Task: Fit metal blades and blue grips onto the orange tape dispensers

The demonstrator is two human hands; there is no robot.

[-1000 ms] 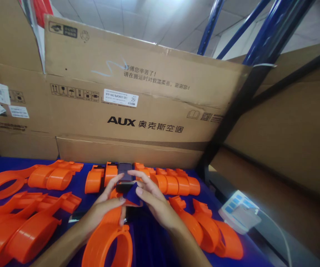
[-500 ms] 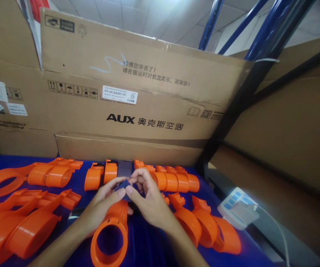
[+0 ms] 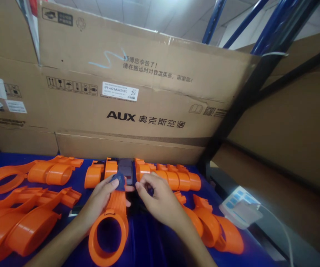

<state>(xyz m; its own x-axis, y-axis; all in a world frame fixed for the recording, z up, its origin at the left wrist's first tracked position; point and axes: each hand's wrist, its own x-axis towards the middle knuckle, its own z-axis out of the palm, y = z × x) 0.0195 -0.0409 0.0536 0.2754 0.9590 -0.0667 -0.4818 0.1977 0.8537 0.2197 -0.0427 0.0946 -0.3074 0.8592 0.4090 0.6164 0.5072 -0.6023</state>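
Note:
My left hand (image 3: pixel 101 194) is closed around the upper end of an orange plastic part with a large ring (image 3: pixel 108 237), which hangs toward me. Its thumb presses a small dark blue piece (image 3: pixel 118 181) against that end. My right hand (image 3: pixel 157 193) is a short way to the right, apart from the part. Its thumb and forefinger are pinched together and the other fingers curl in; anything between them is too small to make out. Just beyond the hands stands a dark flat phone-like object (image 3: pixel 125 168).
Similar orange parts lie at left (image 3: pixel 35 222), back right (image 3: pixel 173 178) and front right (image 3: pixel 212 226) on the blue surface (image 3: pixel 146 241). A cardboard box (image 3: pixel 154 89) walls off the back. A dark rack post (image 3: pixel 237 111) and a white power strip (image 3: pixel 240 211) with a cable are at right.
My right hand has come away from the dark blue piece and moved right. The left hand keeps hold of the orange part, with its thumb on the blue piece. The view has shifted slightly.

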